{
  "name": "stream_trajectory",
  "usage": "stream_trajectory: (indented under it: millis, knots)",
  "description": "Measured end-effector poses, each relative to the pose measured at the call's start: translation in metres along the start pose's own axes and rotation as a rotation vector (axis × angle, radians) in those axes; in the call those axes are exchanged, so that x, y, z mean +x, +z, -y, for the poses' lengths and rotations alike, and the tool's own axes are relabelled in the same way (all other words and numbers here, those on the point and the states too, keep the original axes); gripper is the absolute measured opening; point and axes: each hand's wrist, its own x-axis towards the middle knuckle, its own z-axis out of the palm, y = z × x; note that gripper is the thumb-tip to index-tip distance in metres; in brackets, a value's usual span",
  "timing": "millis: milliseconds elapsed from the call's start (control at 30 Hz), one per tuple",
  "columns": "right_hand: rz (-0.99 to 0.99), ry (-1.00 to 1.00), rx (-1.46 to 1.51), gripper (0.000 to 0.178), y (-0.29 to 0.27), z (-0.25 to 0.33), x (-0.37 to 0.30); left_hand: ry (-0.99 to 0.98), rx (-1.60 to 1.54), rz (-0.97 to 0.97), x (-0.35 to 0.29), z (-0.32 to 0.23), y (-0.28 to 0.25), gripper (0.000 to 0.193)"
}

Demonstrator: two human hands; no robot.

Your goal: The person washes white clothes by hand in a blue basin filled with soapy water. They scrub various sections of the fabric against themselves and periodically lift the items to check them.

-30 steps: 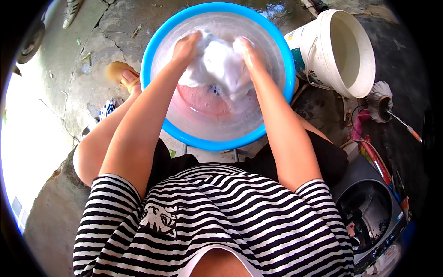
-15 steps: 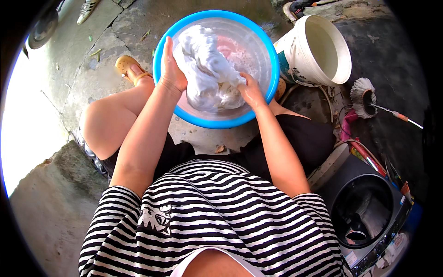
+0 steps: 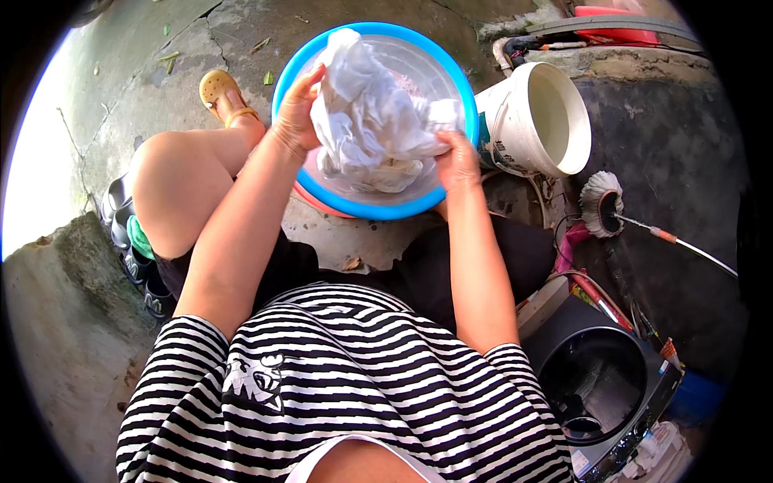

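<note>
A bunched, wet white cloth (image 3: 366, 113) is held up over a round basin with a blue rim (image 3: 378, 212), which stands between my knees. My left hand (image 3: 296, 117) grips the left side of the cloth; part of its fingers is hidden by the folds. At the right rim, my right hand (image 3: 457, 163) pinches the other side, with a stretch of cloth drawn out toward it. Pale suds show in the basin behind the cloth. What the cloth is, a garment or a plain piece, I cannot tell.
Right of the basin stands a white bucket (image 3: 555, 121) with water in it. Farther right lies a round brush (image 3: 602, 204) on a long handle. A black appliance with a round opening (image 3: 592, 378) is at the lower right. Dark shoes (image 3: 137, 262) lie by my left knee.
The cloth has been spread wider and looser between my hands. My right hand has moved right, to the basin's rim. The whole view has shifted a little.
</note>
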Motion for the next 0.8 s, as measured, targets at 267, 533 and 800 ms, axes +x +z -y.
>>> stream_trajectory:
  millis: [267,533,800]
  knots:
    - [0.182,-0.203,-0.184,0.037,-0.005,0.061,-0.003,0.326,0.373,-0.464,-0.019,-0.045,-0.034,0.033]
    - [0.253,-0.074,-0.126,0.036,0.001,0.073,-0.006,0.370,0.273,-0.533,-0.024,-0.048,-0.046,0.030]
    - [0.041,0.024,-0.071,0.037,-0.004,0.066,0.005,0.264,0.262,-0.723,-0.011,-0.036,-0.050,0.030]
